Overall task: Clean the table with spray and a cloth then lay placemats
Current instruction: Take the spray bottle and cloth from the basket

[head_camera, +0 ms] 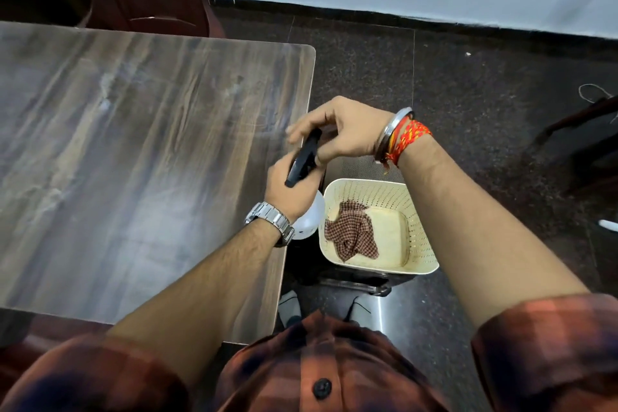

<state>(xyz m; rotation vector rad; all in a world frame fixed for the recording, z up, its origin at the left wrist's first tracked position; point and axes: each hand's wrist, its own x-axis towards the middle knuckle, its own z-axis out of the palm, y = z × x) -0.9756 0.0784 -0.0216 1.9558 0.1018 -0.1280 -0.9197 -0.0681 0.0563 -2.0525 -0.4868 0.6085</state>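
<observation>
Spray bottle (306, 207): white body, black head. It is held over the table's right edge, just left of the basket (424, 244). Only the lower white bulb shows below the wrist; the black trigger head (302, 157) sticks up and away from me, tilted toward the far right. I read the long axis as running near-lower to far-upper, nozzle end pointing off toward the table's far side.

Left hand (291, 187) is clenched round the neck of the bottle, watch on the wrist. Right hand (341, 130) sits on top of the head, fingers curled loosely at the nozzle tip; I cannot tell whether it is gripping or only touching. My guess is that it is setting the nozzle.

Cloth (351, 234): checked, crumpled, lying inside the basket, down and right of both hands. The right hand is nearer to it, directly above the basket's far rim.

Table (133, 160) lies wholly left of the grip, its surface streaked and bare. I see no placemats.

Judgement: spraying not yet begun; the bottle must swing left over the wood.
</observation>
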